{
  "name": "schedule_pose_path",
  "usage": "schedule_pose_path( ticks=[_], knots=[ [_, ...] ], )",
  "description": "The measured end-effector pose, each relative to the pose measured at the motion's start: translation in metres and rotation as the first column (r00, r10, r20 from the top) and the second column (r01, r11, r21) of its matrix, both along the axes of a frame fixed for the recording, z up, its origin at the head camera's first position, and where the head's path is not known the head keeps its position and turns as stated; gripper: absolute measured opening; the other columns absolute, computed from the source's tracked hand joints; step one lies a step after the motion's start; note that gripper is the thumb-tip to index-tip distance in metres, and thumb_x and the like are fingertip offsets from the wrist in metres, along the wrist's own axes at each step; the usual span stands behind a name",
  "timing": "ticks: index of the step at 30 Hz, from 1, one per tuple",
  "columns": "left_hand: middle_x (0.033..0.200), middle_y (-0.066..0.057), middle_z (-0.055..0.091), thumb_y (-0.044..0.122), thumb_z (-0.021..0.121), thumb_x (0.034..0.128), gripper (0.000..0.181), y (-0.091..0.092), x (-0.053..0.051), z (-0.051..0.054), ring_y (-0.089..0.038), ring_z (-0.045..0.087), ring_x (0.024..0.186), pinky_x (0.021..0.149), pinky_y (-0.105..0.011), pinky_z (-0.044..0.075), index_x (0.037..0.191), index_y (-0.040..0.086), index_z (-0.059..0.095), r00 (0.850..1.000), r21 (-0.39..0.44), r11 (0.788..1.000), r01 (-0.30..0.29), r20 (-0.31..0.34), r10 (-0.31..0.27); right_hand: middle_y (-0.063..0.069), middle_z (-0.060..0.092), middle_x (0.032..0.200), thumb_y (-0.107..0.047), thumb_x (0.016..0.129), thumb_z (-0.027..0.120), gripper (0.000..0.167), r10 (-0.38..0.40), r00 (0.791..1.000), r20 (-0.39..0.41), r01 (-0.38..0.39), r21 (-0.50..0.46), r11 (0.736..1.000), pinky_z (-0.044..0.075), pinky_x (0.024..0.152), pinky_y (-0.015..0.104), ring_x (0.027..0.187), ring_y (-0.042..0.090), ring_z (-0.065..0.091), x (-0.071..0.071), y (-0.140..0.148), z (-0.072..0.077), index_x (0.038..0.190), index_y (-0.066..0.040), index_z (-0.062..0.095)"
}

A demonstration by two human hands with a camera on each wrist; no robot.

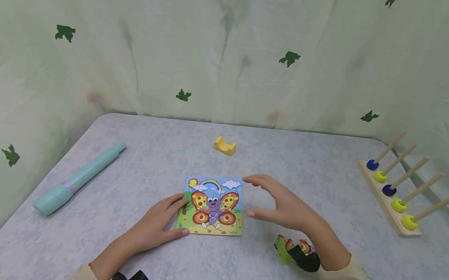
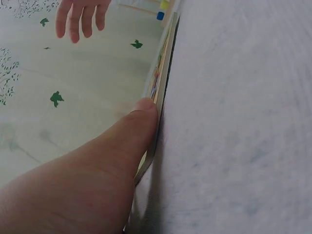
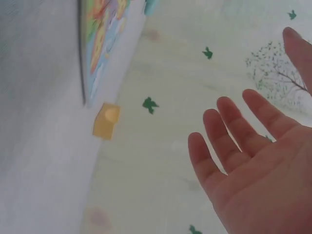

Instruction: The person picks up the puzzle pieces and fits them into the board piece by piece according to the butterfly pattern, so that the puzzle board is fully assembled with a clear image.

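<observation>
The flat, squarish board [image 1: 213, 207], glossy with a printed butterfly, lies near the middle of the mottled grey table [image 1: 208, 275]. Your left hand [image 1: 154, 225] rests on its left side, thumb and fingers spread apart. Your right hand [image 1: 287, 209] makes a wide C just beside the right edge. Near that wrist sits a bright printed piece [image 1: 280, 250], partly hidden. Beyond the board you have a scooped yellow block [image 1: 225, 147]; left, a smooth teal tube [image 1: 84, 177]; right, a wooden peg rack [image 1: 384, 203].
</observation>
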State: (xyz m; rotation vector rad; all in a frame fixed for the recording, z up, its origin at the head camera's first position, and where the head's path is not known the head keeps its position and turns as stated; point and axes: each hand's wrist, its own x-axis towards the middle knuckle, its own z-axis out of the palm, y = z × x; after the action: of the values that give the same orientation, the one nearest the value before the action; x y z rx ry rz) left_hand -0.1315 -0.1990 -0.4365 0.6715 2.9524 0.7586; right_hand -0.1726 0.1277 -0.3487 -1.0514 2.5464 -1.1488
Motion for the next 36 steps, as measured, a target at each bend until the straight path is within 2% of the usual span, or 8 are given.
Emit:
schedule_pose_path(
  ticks=[5, 11, 15, 18, 20, 22, 28, 36],
  knots=[
    [0.144, -0.008, 0.025, 0.057, 0.055, 0.08, 0.077, 0.0, 0.0, 0.0, -0.031, 0.024, 0.128, 0.1, -0.051, 0.023, 0.14, 0.014, 0.033, 1.0, 0.004, 1.0, 0.0, 0.002, -0.001, -0.005, 0.039, 0.133, -0.045, 0.075, 0.069, 0.07, -0.056, 0.998, -0.013, 0.056, 0.012, 0.998, 0.036, 0.092, 0.051, 0.119, 0.018, 0.038, 0.016, 0.028, -0.004, 0.134, -0.025, 0.039],
    [0.144, -0.008, 0.025, 0.055, 0.056, 0.0803, 0.076, 0.0, 0.001, 0.0, -0.031, 0.024, 0.129, 0.099, -0.051, 0.024, 0.14, 0.013, 0.034, 1.0, 0.012, 1.0, 0.0, 0.014, 0.0, -0.001, 0.036, 0.134, -0.039, 0.071, 0.075, 0.076, -0.084, 0.996, 0.033, 0.083, 0.044, 0.996, 0.037, 0.089, 0.052, 0.117, 0.023, 0.038, 0.029, 0.054, -0.026, 0.135, -0.023, 0.037],
    [0.144, -0.009, 0.025, 0.055, 0.056, 0.0805, 0.075, 0.0, 0.001, 0.0, -0.031, 0.025, 0.129, 0.099, -0.051, 0.024, 0.139, 0.013, 0.035, 1.0, 0.006, 1.0, 0.0, 0.012, 0.0, 0.004, 0.03, 0.137, -0.037, 0.07, 0.076, 0.082, -0.068, 0.987, 0.148, 0.056, 0.085, 0.995, 0.041, 0.085, 0.048, 0.117, 0.027, 0.036, 0.036, 0.066, -0.042, 0.137, -0.019, 0.032],
    [0.144, -0.009, 0.025, 0.055, 0.056, 0.0806, 0.075, 0.0, 0.001, 0.001, -0.031, 0.025, 0.128, 0.099, -0.051, 0.024, 0.139, 0.013, 0.035, 1.0, -0.003, 1.0, 0.002, 0.004, -0.002, 0.006, 0.028, 0.137, -0.038, 0.069, 0.076, 0.083, -0.088, 0.962, 0.259, 0.056, 0.128, 0.99, 0.039, 0.087, 0.047, 0.118, 0.028, 0.035, 0.039, 0.072, -0.05, 0.137, -0.019, 0.031],
    [0.144, -0.01, 0.026, 0.055, 0.056, 0.0807, 0.075, -0.001, 0.001, 0.001, -0.032, 0.026, 0.128, 0.099, -0.051, 0.025, 0.139, 0.012, 0.035, 1.0, -0.005, 1.0, 0.006, -0.005, -0.006, 0.007, 0.028, 0.138, -0.04, 0.068, 0.076, 0.083, -0.101, 0.95, 0.295, 0.057, 0.154, 0.986, 0.036, 0.09, 0.049, 0.119, 0.028, 0.034, 0.041, 0.075, -0.053, 0.136, -0.019, 0.033],
    [0.144, -0.01, 0.025, 0.055, 0.056, 0.0808, 0.076, -0.001, 0.0, 0.001, -0.032, 0.026, 0.128, 0.099, -0.051, 0.025, 0.139, 0.012, 0.034, 1.0, -0.007, 1.0, 0.01, -0.008, -0.01, 0.008, 0.029, 0.137, -0.043, 0.068, 0.075, 0.082, -0.103, 0.95, 0.295, 0.047, 0.189, 0.981, 0.032, 0.093, 0.051, 0.12, 0.028, 0.033, 0.041, 0.077, -0.055, 0.135, -0.018, 0.035],
    [0.144, -0.01, 0.024, 0.055, 0.056, 0.0805, 0.077, -0.002, 0.001, 0.002, -0.032, 0.024, 0.128, 0.099, -0.051, 0.024, 0.14, 0.013, 0.033, 1.0, -0.001, 1.0, 0.021, 0.006, -0.021, 0.006, 0.035, 0.131, -0.047, 0.07, 0.071, 0.076, -0.059, 0.976, 0.21, -0.003, 0.284, 0.959, 0.033, 0.09, 0.052, 0.117, 0.027, 0.034, 0.04, 0.08, -0.059, 0.133, -0.015, 0.042],
    [0.144, -0.011, 0.024, 0.053, 0.057, 0.081, 0.077, -0.003, 0.002, 0.002, -0.035, 0.024, 0.128, 0.098, -0.054, 0.024, 0.14, 0.011, 0.032, 1.0, 0.001, 1.0, 0.025, -0.01, -0.025, 0.003, 0.043, 0.121, -0.046, 0.075, 0.067, 0.061, -0.037, 0.995, 0.087, 0.013, 0.26, 0.965, 0.036, 0.084, 0.051, 0.108, 0.027, 0.04, 0.04, 0.078, -0.064, 0.125, -0.016, 0.052]
  ],
)
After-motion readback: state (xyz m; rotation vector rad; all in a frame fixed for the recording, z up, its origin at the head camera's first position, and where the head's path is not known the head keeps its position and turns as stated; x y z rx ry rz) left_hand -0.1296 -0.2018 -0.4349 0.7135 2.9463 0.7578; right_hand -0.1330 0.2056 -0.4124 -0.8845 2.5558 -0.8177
